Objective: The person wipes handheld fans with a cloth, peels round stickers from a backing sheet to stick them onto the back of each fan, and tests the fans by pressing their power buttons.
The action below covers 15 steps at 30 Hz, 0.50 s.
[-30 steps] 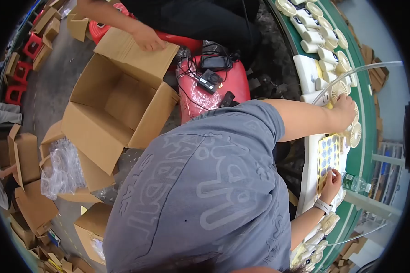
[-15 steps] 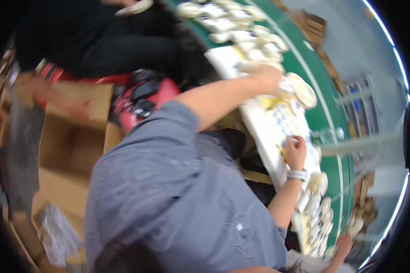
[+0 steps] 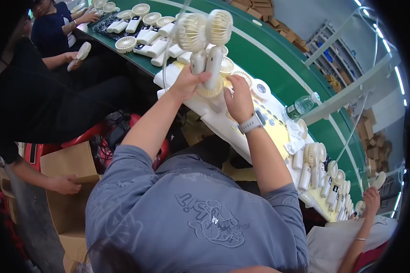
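Two cream handheld fans (image 3: 210, 34) stand upright side by side, with my left hand (image 3: 187, 84) wrapped round their handles above the white work surface. My right hand (image 3: 240, 100), with a watch on its wrist, is just right of the handles, its fingers curved and apart. Nothing shows between them. Beyond and beneath the hands are more fans (image 3: 226, 66). A sheet of round stickers (image 3: 271, 120) lies right of my right hand, near a white roll (image 3: 260, 89).
Rows of fans (image 3: 150, 41) lie on the green table (image 3: 257, 45) at left, more (image 3: 319, 166) at right. A bottle (image 3: 300, 105) stands by a post. A co-worker's hand (image 3: 66, 184) is at an open carton (image 3: 70, 159); other people sit at both sides.
The view has swung round toward the table. My left hand now holds two fans up. My right hand has come away from the sticker sheet toward them. A co-worker holds a fan at left.
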Each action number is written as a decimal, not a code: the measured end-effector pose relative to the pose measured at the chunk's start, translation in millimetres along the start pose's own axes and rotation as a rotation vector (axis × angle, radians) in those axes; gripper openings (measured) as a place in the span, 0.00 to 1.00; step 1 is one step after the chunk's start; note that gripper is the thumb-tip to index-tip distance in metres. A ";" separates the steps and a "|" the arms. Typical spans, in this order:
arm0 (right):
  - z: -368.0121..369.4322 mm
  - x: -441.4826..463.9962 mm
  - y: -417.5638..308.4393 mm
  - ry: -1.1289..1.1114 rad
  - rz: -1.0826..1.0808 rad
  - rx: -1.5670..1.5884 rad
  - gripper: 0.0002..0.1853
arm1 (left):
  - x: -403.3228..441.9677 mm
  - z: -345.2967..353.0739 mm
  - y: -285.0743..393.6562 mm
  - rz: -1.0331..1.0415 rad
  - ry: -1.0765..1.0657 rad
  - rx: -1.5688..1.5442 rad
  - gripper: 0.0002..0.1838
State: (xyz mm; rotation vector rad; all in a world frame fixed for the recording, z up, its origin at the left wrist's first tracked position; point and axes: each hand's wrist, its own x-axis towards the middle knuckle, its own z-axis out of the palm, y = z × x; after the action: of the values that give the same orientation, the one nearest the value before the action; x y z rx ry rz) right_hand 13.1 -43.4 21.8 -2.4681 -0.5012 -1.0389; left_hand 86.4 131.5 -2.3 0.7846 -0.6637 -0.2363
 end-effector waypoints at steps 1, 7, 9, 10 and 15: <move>9.3 12.0 -3.4 0.045 0.023 -0.013 0.13 | -0.9 -0.9 0.7 -0.002 0.013 -0.041 0.32; 30.0 23.7 9.0 -0.591 0.188 -0.335 0.19 | -8.8 -9.4 11.5 -0.061 -0.122 -0.106 0.33; 32.3 16.7 15.1 -0.647 0.086 -0.413 0.20 | -7.9 -11.6 6.9 -0.077 -0.164 -0.033 0.32; 34.8 17.6 17.1 -0.723 0.055 -0.501 0.21 | -8.9 -12.5 3.5 -0.087 -0.148 0.032 0.31; 42.4 13.8 55.4 -0.435 -0.391 -0.336 0.14 | -118.4 12.3 70.7 -0.277 -0.460 0.438 0.27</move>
State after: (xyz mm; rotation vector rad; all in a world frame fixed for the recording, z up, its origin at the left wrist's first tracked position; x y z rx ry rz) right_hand 73.2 -66.9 -7.9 -2.9926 -1.0546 -0.7592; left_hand -16.1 224.6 0.0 1.2631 -1.0604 -0.5455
